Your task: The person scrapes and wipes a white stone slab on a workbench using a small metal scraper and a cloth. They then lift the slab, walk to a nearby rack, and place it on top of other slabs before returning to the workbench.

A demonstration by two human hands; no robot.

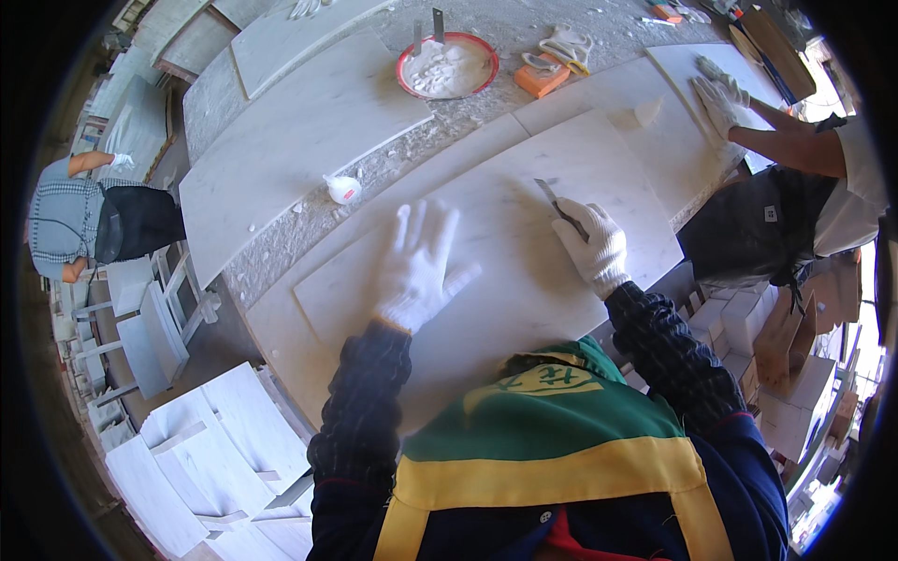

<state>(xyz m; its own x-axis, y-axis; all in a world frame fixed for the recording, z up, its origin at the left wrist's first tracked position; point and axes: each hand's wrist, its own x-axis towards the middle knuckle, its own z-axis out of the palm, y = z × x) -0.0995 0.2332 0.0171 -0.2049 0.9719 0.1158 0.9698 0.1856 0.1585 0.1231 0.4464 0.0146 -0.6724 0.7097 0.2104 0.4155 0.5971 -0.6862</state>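
A pale, grey-veined stone slab (505, 224) lies before me on top of other slabs. My left hand (418, 266), in a white knit glove, is over its left part with the fingers spread and nothing in them. Whether the palm touches the stone, I cannot tell. In my gloved right hand (596, 248) is a putty knife (552, 198), its thin metal blade pointing up and left above the slab. A small white rounded container (343, 189) with a red mark stands beyond my left hand.
A red-rimmed bowl (447, 67) of white powder or paste has upright metal blades in it. Beside it sit an orange block (542, 77) and gloves (567, 47). A co-worker's gloved hands (720, 98) rest on a slab at right. Another person (103, 210) stands far left.
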